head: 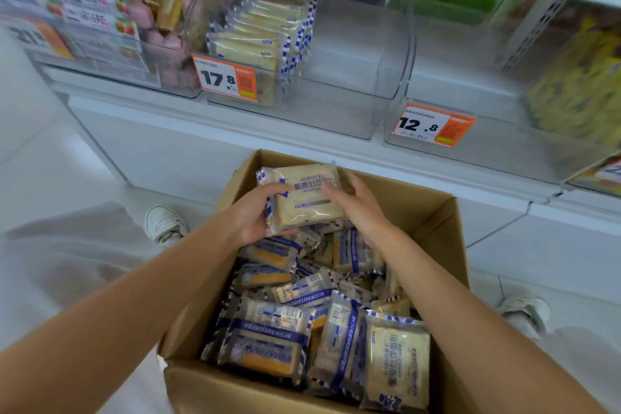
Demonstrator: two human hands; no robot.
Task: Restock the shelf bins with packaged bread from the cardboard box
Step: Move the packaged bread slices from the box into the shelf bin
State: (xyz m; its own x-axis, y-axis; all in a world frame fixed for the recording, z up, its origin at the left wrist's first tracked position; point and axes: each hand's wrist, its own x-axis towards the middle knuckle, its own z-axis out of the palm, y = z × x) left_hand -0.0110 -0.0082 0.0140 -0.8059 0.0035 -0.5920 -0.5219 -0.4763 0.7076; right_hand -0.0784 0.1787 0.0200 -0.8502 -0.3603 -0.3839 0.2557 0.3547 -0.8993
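Just above cardboard box [433,212] far end: bread packet [307,198], gripped at left edge by left hand [250,215], touched on right side by right hand [361,205], fingers blurred, hold there unclear. Inside box: loose packets [268,336]. Beyond box: white shelf base [168,138], clear bin [353,84] part-filled, orange price tag [225,77]. Under box: white tile floor [50,161].

Cardboard box [433,212]: matt brown card, dull inner walls.
Bread pack [305,195]: glossy clear plastic film, crinkled, printed.
Shelf bins [336,111]: clear hard plastic, smooth, shiny.
Price tag [225,77]: printed paper.
Floor [50,161]: smooth glossy tile.
Trousers [67,245]: pale matt cloth.
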